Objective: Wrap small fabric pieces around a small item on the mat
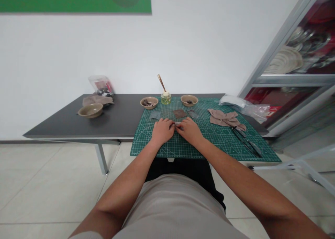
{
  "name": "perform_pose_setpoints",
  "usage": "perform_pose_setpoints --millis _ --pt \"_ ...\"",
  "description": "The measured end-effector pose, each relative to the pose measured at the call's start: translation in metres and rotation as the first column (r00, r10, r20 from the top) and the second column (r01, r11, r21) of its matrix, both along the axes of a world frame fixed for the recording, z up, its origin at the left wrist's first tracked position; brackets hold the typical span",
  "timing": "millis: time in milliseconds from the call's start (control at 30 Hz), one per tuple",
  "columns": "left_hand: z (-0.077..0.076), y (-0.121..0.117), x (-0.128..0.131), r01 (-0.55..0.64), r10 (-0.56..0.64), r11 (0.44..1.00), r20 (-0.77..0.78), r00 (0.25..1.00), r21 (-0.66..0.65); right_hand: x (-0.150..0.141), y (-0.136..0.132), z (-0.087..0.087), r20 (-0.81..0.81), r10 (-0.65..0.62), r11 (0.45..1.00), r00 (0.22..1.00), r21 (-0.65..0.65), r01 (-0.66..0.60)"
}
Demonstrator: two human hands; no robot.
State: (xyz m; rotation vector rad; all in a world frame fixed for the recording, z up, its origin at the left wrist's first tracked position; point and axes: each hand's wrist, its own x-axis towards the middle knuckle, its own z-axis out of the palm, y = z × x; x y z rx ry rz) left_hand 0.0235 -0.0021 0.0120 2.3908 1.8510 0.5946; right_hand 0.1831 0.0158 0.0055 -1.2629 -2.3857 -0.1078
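Shirt (172, 207) nearest; your left hand (160, 131) and right hand (189, 130) appear clenched on a small pale strip (179, 126) above the cutting mat (178, 150). Looks thin, light; take it by the edges.

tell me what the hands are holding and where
The left hand and right hand pinch a small pale strip between their fingertips; the exact grip points are too small to tell.

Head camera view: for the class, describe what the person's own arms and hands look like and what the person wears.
The left hand and right hand are bare, without gloves, and the forearms are uncovered. A pale beige short-sleeved top shows below, with dark clothing beyond it.
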Motion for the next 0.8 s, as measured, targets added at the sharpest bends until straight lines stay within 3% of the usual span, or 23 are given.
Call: perform_pose_setpoints --millis 133,300,500,667,800 --pt "0.0 0.001 -0.002 0.014 -0.014 1.0 -0.029 0.999 -0.01 -0.004 0.006 0.0 -0.047 0.013 0.998 0.999 -0.06 -0.016" --pt "-0.003 0.001 -0.001 0.016 -0.015 1.0 -0.052 0.999 0.022 0.011 0.008 -0.006 -0.174 -0.034 0.994 0.984 -0.107 0.015" --pt "-0.003 0.001 -0.001 0.011 -0.01 1.0 -0.017 1.0 0.025 0.02 0.013 -0.012 -0.118 -0.081 0.984 0.99 -0.17 0.06" --pt "-0.001 0.001 -0.004 0.041 -0.047 0.998 0.106 0.993 0.054 0.018 0.016 -0.003 -0.128 -0.112 0.968 0.985 -0.236 0.079" --pt "-0.004 0.003 -0.009 0.03 -0.055 0.995 0.289 0.956 0.092 0.016 0.019 0.004 -0.114 -0.151 0.946 0.982 -0.303 0.111"
